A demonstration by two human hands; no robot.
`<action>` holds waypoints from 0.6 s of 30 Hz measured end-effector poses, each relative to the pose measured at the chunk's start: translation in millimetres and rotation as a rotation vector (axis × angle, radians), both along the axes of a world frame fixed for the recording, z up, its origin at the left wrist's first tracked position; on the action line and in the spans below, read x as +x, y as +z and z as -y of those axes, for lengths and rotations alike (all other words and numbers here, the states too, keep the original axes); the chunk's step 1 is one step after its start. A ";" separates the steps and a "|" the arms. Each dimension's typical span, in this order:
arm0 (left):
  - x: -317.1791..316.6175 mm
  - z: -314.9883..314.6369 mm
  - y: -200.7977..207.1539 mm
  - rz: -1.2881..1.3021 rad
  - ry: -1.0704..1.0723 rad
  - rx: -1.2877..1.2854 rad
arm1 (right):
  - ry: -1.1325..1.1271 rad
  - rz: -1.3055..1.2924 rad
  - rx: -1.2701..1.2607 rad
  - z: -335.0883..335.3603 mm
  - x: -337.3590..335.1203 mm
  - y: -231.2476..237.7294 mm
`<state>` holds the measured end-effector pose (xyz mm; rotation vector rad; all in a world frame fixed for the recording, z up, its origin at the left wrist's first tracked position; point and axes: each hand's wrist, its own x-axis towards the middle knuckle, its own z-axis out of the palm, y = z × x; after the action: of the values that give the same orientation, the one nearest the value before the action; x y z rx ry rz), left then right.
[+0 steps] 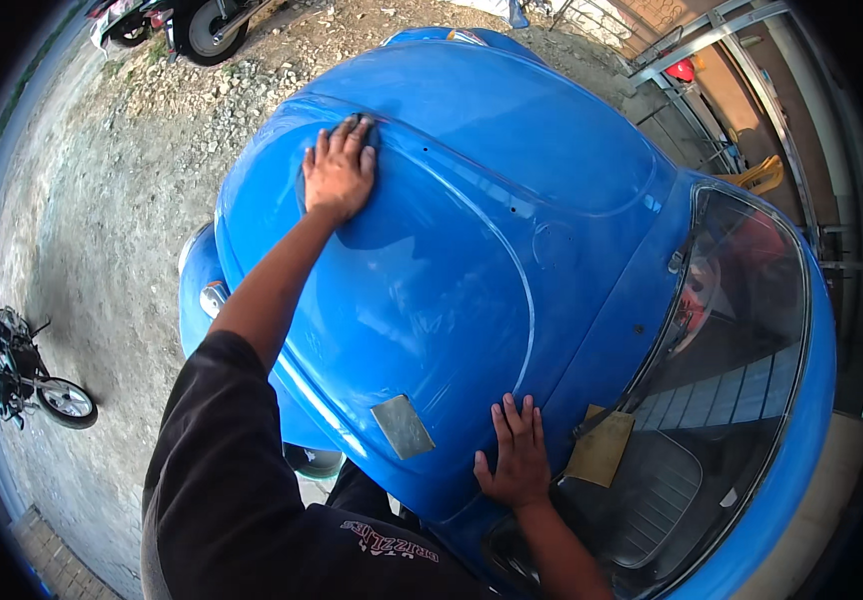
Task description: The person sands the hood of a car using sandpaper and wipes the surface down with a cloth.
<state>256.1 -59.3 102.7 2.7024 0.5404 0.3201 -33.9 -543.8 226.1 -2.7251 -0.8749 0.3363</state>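
Beneath both hands is the rounded front lid of a blue car (432, 300). My left hand (340, 178) lies flat, far out on the lid near its raised centre line, fingers stretched forward. A dark patch shows around its fingertips and edge; I cannot tell whether it is a thin pad or shadow. Closer in, my right hand (517, 458) rests palm down beside the windshield's lower corner, fingers extended, holding nothing. A small grey rectangular sheet (403, 427) lies on the lid to its left. To its right, a tan sheet (600, 446) lies against the windshield base by the wiper.
The curved windshield (742, 330) rises at the right, with a dark seat visible through it. A chrome-trimmed lamp (214, 299) sits on the left fender. Motorcycles (37, 375) stand on the gravel ground (122, 230). A yellow plastic object (762, 175) is by the building at right.
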 end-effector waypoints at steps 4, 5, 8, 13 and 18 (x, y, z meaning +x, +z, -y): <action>-122.5 168.2 70.5 0.008 -0.764 0.014 | 0.005 0.013 -0.034 7.5 -1.9 3.6; -156.0 190.7 72.0 0.008 -0.987 -0.040 | 0.014 0.011 -0.044 7.1 -2.2 3.4; -187.5 214.9 61.2 0.037 -1.237 -0.173 | 0.008 0.012 -0.035 12.9 -6.1 -3.2; -56.9 120.2 58.9 0.097 -0.655 -0.016 | -0.013 0.001 -0.034 5.8 -4.4 7.8; 59.3 10.0 5.9 -0.108 0.007 -0.054 | 0.003 0.000 0.018 -6.7 -1.2 2.0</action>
<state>315.4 -69.3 108.6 2.6774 0.5805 0.1590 -35.1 -537.0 228.1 -2.7076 -0.8786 0.3269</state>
